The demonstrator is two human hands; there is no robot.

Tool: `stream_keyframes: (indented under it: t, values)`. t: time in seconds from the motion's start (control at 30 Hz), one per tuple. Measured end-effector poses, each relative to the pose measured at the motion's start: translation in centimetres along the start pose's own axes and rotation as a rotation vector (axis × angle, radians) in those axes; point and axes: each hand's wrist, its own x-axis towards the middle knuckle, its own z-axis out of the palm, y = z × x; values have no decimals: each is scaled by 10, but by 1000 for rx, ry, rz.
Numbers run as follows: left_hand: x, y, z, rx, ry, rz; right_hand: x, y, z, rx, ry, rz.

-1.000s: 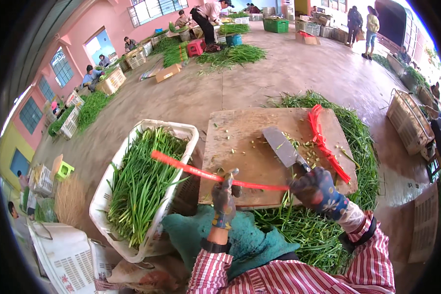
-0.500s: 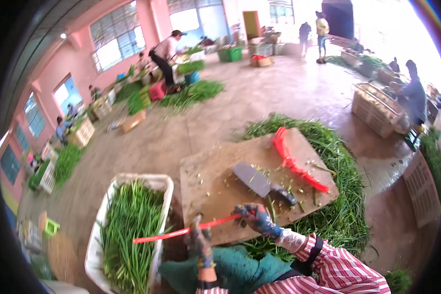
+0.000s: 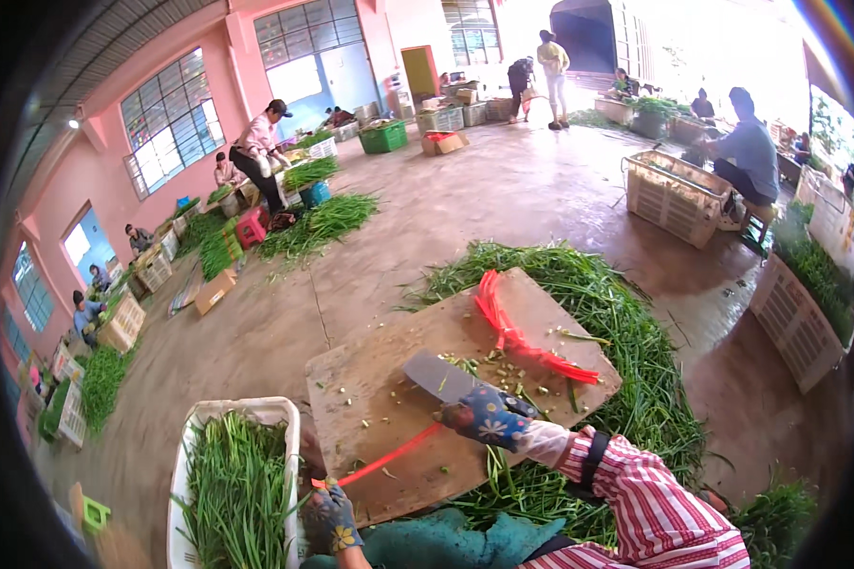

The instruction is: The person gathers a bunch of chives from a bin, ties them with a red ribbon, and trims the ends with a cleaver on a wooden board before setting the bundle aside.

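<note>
A thin red plastic strip (image 3: 389, 458) stretches between my two gloved hands over the near part of a wooden board (image 3: 389, 379). My left hand (image 3: 332, 520) pinches its lower end beside the white crate. The upper end runs into the closed fingers of my right hand (image 3: 489, 417). That hand is over the handle of a cleaver (image 3: 439, 376), which lies flat on the board and is partly hidden; whether I touch the handle is unclear. A bundle of similar red strips (image 3: 527, 346) rests across the board's far right, among cut stem bits.
Long green leafy stalks (image 3: 650, 370) heap around the board's far and right sides. At left stands a white crate (image 3: 292, 446) filled with more greens. Farther off, several people work among crates, a green bin (image 3: 382, 137) and a red stool (image 3: 251, 228).
My hands have moved apart along the red strip, the left down and leftward, the right over the cleaver's handle. The whole view has shifted, with the board now lower and farther left.
</note>
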Motion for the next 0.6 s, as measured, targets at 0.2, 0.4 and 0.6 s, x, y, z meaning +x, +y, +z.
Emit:
stream_keyframes:
  t: [0.2, 0.4, 0.6]
  values:
    - [14, -27, 11, -239, -291, -453, -6, 20, 1, 153, -116, 49]
    - [30, -36, 15, -341, -357, -483, -18, 35, -28, -355, -224, 311]
    - [34, -17, 10, -144, -280, -404, -13, 41, 2, -427, -331, 315]
